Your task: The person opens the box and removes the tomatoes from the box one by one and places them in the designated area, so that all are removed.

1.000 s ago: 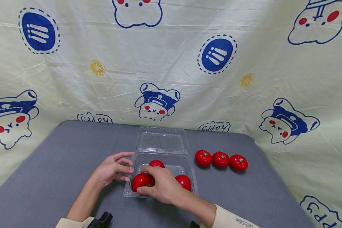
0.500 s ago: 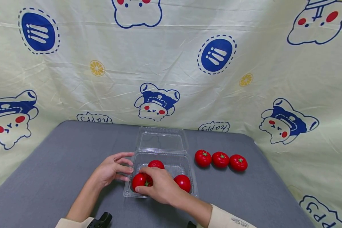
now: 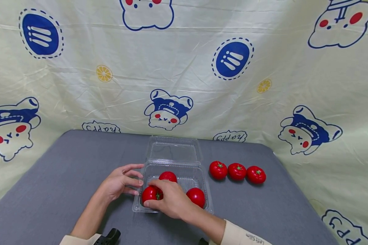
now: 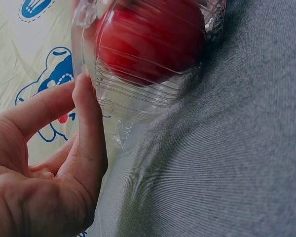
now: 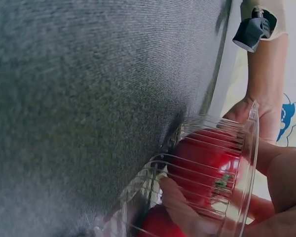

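A clear plastic clamshell box (image 3: 187,170) lies with its lid folded back. My right hand (image 3: 174,199) reaches inside and grips a red tomato (image 3: 150,194) in the front left corner, thumb on its near side and a finger on its far side. The right wrist view shows this tomato (image 5: 202,165) and its green stem through the ribbed wall. A second tomato (image 3: 168,176) sits behind it, and a third (image 3: 196,197) at the front right of the box. My left hand (image 3: 121,182) has loosely extended fingers; in the left wrist view fingertips (image 4: 84,84) touch the box's side.
Three more tomatoes (image 3: 237,171) stand in a row right of the box on the grey cloth-covered table (image 3: 89,156). The raised clear lid (image 3: 174,149) is at the back. A printed curtain (image 3: 184,68) hangs behind the table.
My right hand shifts slightly left with the front left tomato, which turns so its stem shows more. The left hand stays against the box.
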